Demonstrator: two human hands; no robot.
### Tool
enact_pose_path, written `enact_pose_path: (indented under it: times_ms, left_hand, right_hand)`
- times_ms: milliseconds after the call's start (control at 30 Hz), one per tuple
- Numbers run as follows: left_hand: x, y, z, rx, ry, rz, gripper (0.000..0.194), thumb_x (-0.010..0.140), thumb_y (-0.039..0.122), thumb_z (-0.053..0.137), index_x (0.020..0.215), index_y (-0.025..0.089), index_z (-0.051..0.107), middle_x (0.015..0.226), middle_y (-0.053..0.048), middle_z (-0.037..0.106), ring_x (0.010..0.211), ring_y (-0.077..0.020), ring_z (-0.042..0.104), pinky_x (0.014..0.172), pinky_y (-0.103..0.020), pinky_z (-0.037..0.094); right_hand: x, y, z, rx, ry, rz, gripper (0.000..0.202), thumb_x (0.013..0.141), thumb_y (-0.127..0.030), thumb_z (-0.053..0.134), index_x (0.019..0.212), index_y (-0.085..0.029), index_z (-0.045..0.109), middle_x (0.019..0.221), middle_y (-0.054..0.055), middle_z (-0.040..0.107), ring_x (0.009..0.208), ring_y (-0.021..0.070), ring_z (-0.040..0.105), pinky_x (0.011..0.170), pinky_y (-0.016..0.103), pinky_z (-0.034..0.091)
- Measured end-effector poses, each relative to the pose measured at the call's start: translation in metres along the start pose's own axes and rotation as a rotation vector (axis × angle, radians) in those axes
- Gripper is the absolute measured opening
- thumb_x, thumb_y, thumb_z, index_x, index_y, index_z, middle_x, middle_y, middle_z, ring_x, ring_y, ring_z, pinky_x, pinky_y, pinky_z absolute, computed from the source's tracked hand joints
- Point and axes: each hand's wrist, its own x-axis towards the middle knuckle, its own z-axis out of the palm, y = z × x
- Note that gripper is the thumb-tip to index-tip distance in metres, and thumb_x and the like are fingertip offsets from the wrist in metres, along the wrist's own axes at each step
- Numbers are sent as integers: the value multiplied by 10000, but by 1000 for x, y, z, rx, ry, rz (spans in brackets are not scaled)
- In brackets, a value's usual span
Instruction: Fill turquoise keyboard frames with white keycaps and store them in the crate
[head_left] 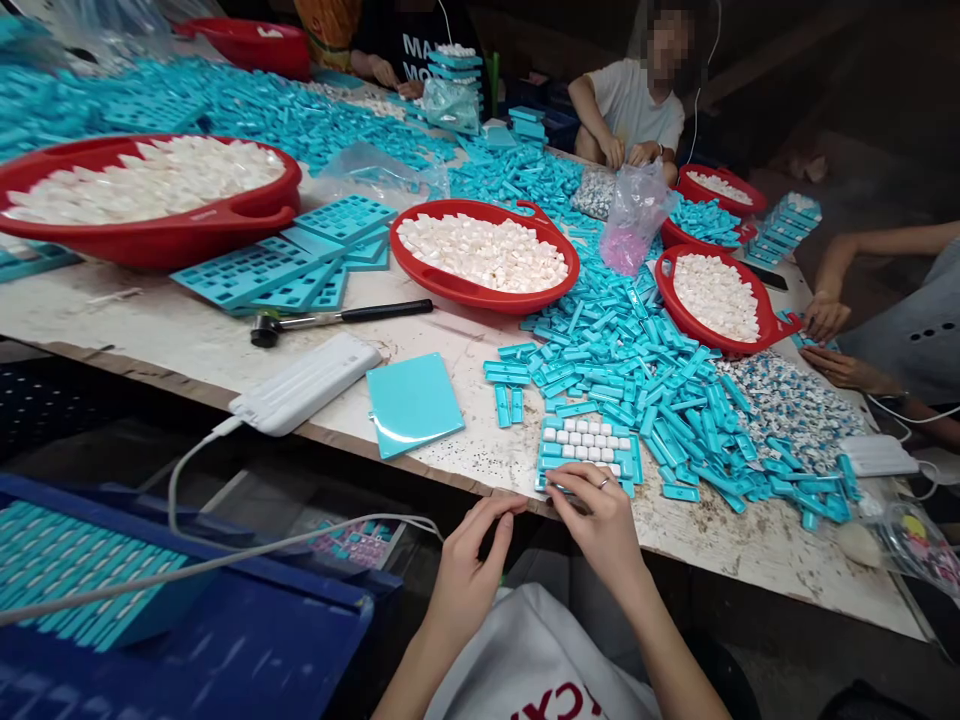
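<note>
A turquoise frame (636,462) with rows of white square pieces (589,440) lies at the table's front edge. My right hand (596,505) is at its lower edge, thumb and fingers closed together there; what they pinch, if anything, is too small to make out. Left of it, my left hand (480,545) hovers at the table edge, its thumb and fingertips bent towards each other, and anything between them cannot be made out. A heap of turquoise strips (660,390) spreads behind and right of the frame. The flat turquoise square (416,403) lies to the left.
Red baskets (450,290) of white pieces stand behind. A black-handled hammer (386,311), a white power bank (307,385) and its cable (174,490) lie left. A blue crate (300,620) is below the table. Other people sit at the far side and right.
</note>
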Motion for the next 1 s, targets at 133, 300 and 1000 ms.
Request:
enact_pose_path:
  times_ms: [133,300,1000]
  left_hand:
    - [-1,-3,-1,1,7,9,240,1002,295,496,1080,244,718,1045,-50,743,997,-203,702,886,-327,561]
    - [-3,-7,-5,18,12,-7,249,1003,307,489,1071,239,719,1032,-62,737,989,-206,701,885,-337,562]
    - [-7,-11,-8,48,-22,-46,263,998,353,482,1068,244,711,1025,-66,738,973,-226,700,866,-360,555]
  right_hand:
    - [2,0,6,-81,-49,-55,166,948,-161,642,1054,-245,739,989,44,754,890,213,689,837,375,529]
    - [2,2,8,-90,-94,-57,199,965,-164,608,1087,-240,745,1020,64,722,913,213,681,808,346,559]
    - [11,-10,3,-249,-177,-109,194,971,-112,547,1034,-237,682,967,59,727,857,235,687,774,365,532]
